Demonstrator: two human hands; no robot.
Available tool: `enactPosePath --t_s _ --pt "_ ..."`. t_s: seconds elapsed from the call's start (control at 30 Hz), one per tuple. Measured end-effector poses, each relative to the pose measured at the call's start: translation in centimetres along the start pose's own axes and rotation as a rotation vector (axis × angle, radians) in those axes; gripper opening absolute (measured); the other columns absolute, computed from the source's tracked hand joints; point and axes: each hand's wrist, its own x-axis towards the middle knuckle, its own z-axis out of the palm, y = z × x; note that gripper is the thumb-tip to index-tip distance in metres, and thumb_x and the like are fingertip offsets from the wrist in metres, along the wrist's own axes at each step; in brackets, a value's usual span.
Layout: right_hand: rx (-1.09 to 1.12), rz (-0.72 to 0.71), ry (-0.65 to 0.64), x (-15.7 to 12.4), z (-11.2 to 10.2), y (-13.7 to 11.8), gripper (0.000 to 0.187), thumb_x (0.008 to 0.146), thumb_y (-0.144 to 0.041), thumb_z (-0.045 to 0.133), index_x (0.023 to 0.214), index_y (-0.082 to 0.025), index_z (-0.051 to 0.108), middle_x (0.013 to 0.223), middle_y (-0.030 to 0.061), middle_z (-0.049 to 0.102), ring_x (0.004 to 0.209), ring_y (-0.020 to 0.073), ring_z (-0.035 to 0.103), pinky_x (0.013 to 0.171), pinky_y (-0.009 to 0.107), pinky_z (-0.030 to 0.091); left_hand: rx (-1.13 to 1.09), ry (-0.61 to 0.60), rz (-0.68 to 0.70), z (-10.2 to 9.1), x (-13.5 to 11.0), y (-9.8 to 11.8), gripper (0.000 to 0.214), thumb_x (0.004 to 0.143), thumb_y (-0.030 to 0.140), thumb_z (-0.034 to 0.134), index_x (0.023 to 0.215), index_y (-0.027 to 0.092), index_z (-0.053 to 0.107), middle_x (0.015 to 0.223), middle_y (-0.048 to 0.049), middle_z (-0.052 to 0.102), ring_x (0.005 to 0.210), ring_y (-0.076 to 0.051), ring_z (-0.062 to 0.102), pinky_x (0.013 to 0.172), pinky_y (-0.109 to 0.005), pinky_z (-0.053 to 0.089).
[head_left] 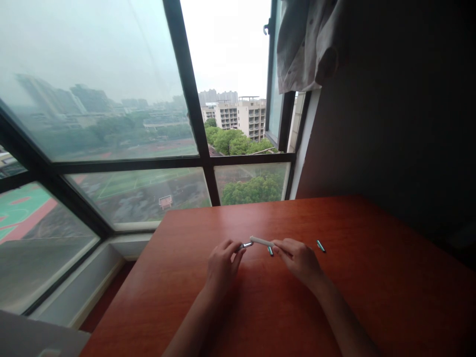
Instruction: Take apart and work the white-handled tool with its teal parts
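My left hand (224, 262) pinches a small, shiny silver piece (245, 245) between thumb and fingertips. From the right, my right hand (298, 258) grips the end of a slim, pale grey stick-like handle (262, 241). The far tip of the handle meets the silver piece or lies right beside it; I cannot tell whether they are joined. Just beneath the handle, close to my right fingertips, a short teal-and-dark bar (270, 251) lies on the table. Another such teal-and-dark bar (321, 246) rests farther right, beyond my right hand.
Both hands are above a reddish-brown wooden table (178, 292). Dark-framed windows (203, 129) stand behind and to the left, one pane open. A grey garment or cloth (308, 44) hangs at the upper right, beside a dark wall (386, 114).
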Motion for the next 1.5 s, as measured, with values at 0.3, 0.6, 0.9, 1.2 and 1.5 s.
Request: enactPosePath --t_s 0.3,0.6,0.9,1.2,1.5 --pt "-0.091 0.033 0.057 -0.05 0.34 -0.34 0.032 0.095 -0.040 0.043 0.104 -0.028 0.071 0.082 0.0044 0.070 0.076 0.0177 0.065 0.058 0.023 0.036 0.064 0.015 0.085 0.21 0.02 -0.41 0.022 0.094 0.028 0.046 0.097 0.021 0.067 0.084 -0.0061 0.066 0.079 -0.020 0.059 0.070 -0.029 0.041" --pt "-0.076 -0.005 -0.011 -0.06 0.35 -0.24 0.030 0.094 -0.040 0.045 0.104 -0.030 0.071 0.079 0.0023 0.070 0.073 0.0165 0.064 0.056 0.023 0.034 0.089 0.056 0.076 0.39 -0.03 -0.58 0.020 0.091 0.026 0.049 0.096 0.022 0.068 0.085 -0.0068 0.068 0.080 -0.021 0.059 0.072 -0.031 0.042" --pt "-0.155 0.048 0.053 -0.11 0.48 -0.50 0.030 0.095 -0.040 0.043 0.104 -0.031 0.070 0.082 0.0025 0.069 0.072 0.0165 0.064 0.055 0.023 0.032 0.111 0.037 0.085 0.43 -0.11 -0.40 0.020 0.092 0.026 0.049 0.095 0.022 0.068 0.085 -0.0067 0.067 0.080 -0.021 0.059 0.071 -0.031 0.041" --pt "-0.131 -0.003 -0.018 -0.12 0.53 -0.63 0.027 0.094 -0.039 0.046 0.101 -0.032 0.071 0.076 0.0013 0.068 0.068 0.0162 0.062 0.053 0.024 0.030 0.145 0.012 0.080 0.38 -0.10 -0.45 0.021 0.094 0.026 0.046 0.096 0.021 0.067 0.088 -0.0068 0.067 0.082 -0.022 0.059 0.074 -0.032 0.042" --pt "-0.171 0.069 0.045 -0.23 0.42 -0.54 0.030 0.096 -0.040 0.042 0.103 -0.030 0.070 0.081 0.0027 0.070 0.071 0.0170 0.063 0.053 0.024 0.029 0.120 0.015 0.093 0.52 -0.20 -0.12 0.020 0.093 0.026 0.048 0.096 0.022 0.067 0.084 -0.0060 0.066 0.080 -0.021 0.058 0.072 -0.030 0.041"
